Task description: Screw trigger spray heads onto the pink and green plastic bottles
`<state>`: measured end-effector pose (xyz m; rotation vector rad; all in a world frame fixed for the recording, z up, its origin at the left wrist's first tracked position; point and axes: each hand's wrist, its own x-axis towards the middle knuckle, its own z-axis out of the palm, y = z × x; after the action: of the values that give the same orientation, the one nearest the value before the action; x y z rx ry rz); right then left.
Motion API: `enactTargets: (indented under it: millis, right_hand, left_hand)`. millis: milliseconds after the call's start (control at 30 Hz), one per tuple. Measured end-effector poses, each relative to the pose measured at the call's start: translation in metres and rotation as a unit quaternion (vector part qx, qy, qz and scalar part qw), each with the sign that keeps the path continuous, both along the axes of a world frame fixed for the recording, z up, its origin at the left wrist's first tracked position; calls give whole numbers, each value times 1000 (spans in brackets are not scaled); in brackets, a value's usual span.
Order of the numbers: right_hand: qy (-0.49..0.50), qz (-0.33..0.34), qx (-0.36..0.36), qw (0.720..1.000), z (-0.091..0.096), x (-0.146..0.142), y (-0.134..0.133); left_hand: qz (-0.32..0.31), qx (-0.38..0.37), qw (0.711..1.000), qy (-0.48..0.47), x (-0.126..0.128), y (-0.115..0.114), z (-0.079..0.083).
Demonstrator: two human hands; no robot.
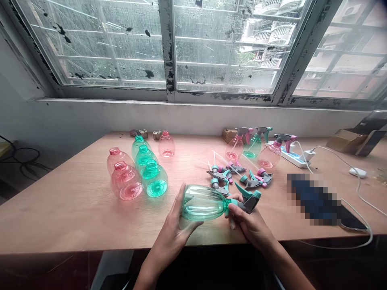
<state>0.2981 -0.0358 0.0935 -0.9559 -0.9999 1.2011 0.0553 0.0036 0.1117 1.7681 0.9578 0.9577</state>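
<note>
My left hand (175, 227) is wrapped round the body of a green clear plastic bottle (204, 202) lying on its side near the table's front edge. My right hand (246, 223) grips the teal and grey spray trigger head (246, 200) at the bottle's neck. Several loose trigger heads (238, 175) with dip tubes lie just behind. At the left stand empty pink bottles (125, 181) and green bottles (152, 177). Three bottles with trigger heads fitted (254, 147) stand at the back right.
The wooden table (75, 209) runs under a barred window. A power strip (294, 158) with white cables, a white mouse (357, 172), a phone (352, 221) and cardboard boxes (344, 140) lie at the right. Small boxes (142, 133) sit at the back.
</note>
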Motion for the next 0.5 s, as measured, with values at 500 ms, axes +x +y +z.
enactTargets:
  millis: [500]
  right_hand:
    - [-7,1,-14,1000,4,0,-1]
  left_hand:
    - [-20,-39,997,-62,1,1,3]
